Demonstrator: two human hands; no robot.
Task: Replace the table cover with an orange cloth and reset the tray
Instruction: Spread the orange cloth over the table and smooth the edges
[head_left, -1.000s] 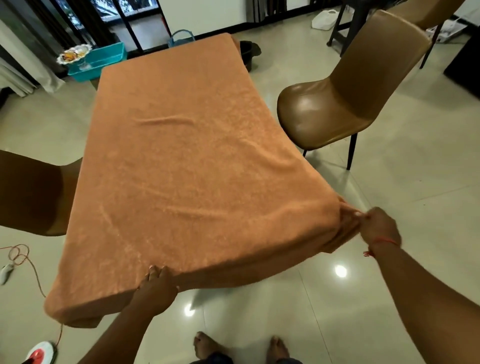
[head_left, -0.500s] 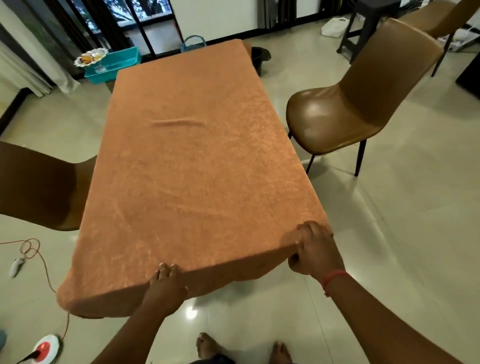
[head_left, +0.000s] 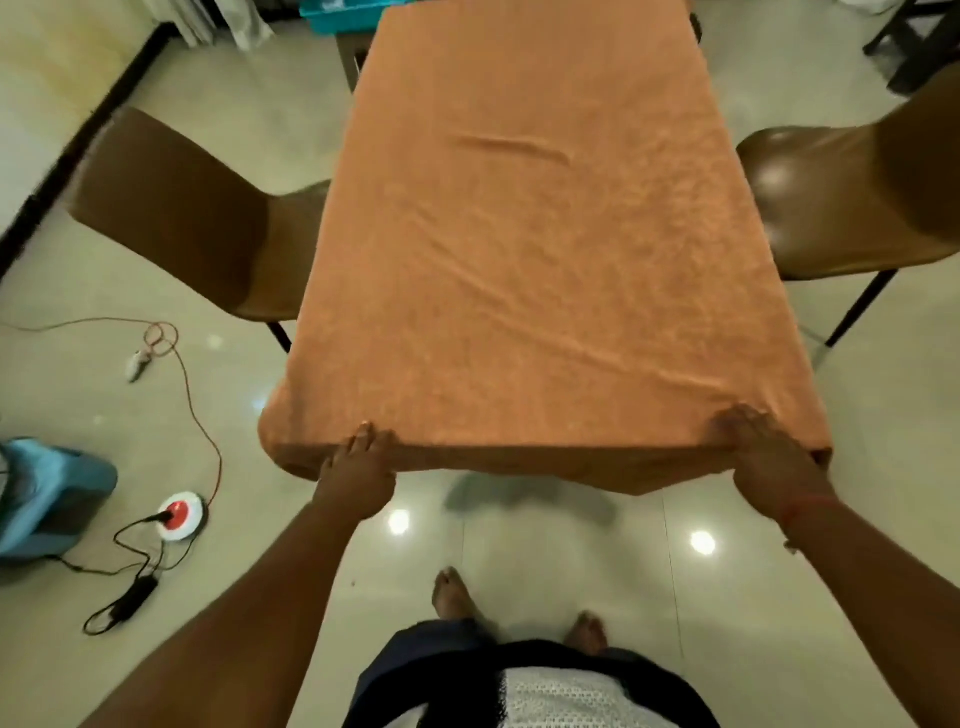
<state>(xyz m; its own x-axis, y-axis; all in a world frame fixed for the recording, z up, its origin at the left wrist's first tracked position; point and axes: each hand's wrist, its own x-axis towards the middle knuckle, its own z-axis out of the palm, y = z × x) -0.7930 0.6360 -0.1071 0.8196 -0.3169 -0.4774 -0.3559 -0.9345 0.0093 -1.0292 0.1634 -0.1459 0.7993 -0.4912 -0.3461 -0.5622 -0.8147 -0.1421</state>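
An orange cloth (head_left: 530, 249) covers the whole long table and hangs over its near edge, with a small crease near the middle and slanting wrinkles toward the near right corner. My left hand (head_left: 358, 467) grips the cloth at the near edge, left of centre, fingertips on top. At the near right corner my right hand (head_left: 763, 457) holds the cloth, fingers lying over the edge. A teal bin (head_left: 332, 10) peeks out beyond the far left corner. No tray is in view.
A brown chair (head_left: 197, 218) stands against the table's left side and another brown chair (head_left: 831, 208) on the right. On the floor at left lie an orange cable (head_left: 200, 415), a red-and-white disc (head_left: 179, 516) and a blue object (head_left: 47, 493). A dark stool (head_left: 914, 47) stands far right.
My right hand came in from the hanging right corner to the near edge, and the corner now drapes over the table. The view has swung to face the table's end squarely.
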